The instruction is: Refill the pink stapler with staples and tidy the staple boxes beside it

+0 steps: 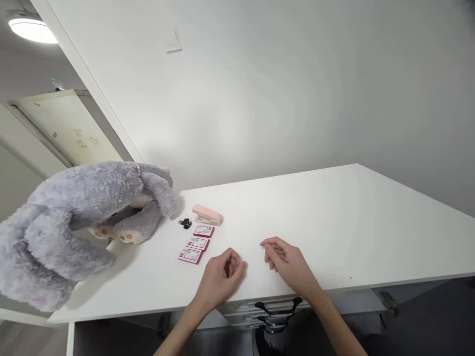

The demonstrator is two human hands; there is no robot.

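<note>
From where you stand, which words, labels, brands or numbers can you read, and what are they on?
No text is readable.
Three red-and-white boxes: printed labels, too small and blurred.
Pink stapler: no visible lettering.
Pale cabinet: faint marks, too unclear to call writing.

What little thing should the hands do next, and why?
Maybe slide the left hand over to the nearest red-and-white box. It looks like the easiest reach: that box lies just beside this hand, which is loosely curled with nothing showing in it, and nothing stands between them. The right hand is farther away, so it could wait.
</note>
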